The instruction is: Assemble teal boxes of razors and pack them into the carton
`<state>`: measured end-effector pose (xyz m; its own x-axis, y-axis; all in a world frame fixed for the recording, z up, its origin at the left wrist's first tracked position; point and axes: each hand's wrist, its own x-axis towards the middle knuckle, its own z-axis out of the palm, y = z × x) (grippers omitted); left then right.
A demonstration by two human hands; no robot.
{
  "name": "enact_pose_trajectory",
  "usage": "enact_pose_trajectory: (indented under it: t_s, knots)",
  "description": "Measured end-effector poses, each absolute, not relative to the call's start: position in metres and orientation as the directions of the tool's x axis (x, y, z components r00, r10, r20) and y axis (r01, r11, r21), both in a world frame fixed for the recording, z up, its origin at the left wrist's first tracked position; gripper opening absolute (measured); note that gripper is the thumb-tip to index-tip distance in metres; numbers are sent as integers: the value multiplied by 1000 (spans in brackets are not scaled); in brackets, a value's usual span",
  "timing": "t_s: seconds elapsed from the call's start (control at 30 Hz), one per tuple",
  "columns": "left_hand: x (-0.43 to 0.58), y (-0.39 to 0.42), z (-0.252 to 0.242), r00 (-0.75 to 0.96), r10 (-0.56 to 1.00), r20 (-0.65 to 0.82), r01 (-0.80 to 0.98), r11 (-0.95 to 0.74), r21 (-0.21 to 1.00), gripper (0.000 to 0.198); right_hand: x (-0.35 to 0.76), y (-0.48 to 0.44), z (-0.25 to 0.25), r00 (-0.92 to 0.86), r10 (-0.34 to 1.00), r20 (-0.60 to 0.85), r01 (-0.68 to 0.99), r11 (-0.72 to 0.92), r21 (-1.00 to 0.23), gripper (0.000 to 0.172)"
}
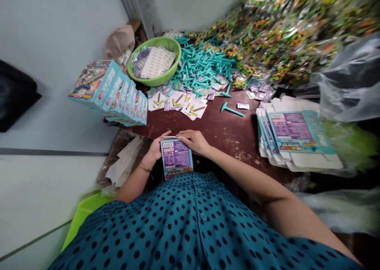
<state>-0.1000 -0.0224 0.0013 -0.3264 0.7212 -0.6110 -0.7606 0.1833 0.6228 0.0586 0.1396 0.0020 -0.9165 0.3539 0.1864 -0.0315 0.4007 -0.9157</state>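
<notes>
A blue and purple printed carton (177, 159) stands upright against my body, its printed panel with the barcode facing up toward me. My left hand (156, 148) grips its left side near the top edge. On its top right edge lies my right hand (194, 140), fingers bent over the white flap. Beyond them on the table are a teal plastic hammer-shaped piece (233, 110), a small white and purple packet (243, 106) and several white cards with a yellow and black picture (194, 107).
Made-up boxes (118, 90) are stacked at the left. Behind the cards stand a green basin (154, 80) of packets and a heap of teal pieces (204, 64). Clear bags of colourful parts (285, 36) fill the back right. Flat cartons (297, 133) lie piled at the right.
</notes>
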Motion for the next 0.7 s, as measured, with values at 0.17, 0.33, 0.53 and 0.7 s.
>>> enact_pose_trajectory:
  t_s: [0.17,0.33,0.53,0.7]
  knots:
    - [-89,-33,8,-352,740,-572,-746,147,649,47,47,143,-2,-921,303,-243,199,-170,-965,45]
    - [-75,-33,11,-470,709,-526,-710,50,702,37,40,151,3,-922,266,-280,244,-161,-956,41]
    - [-54,-48,1,-714,647,-268,-475,-165,864,24,56,142,19,-992,127,-27,37,82,-996,32]
    - [-51,-56,-1,-767,605,-212,-305,-54,951,30,69,141,16,-996,7,88,-85,193,-978,44]
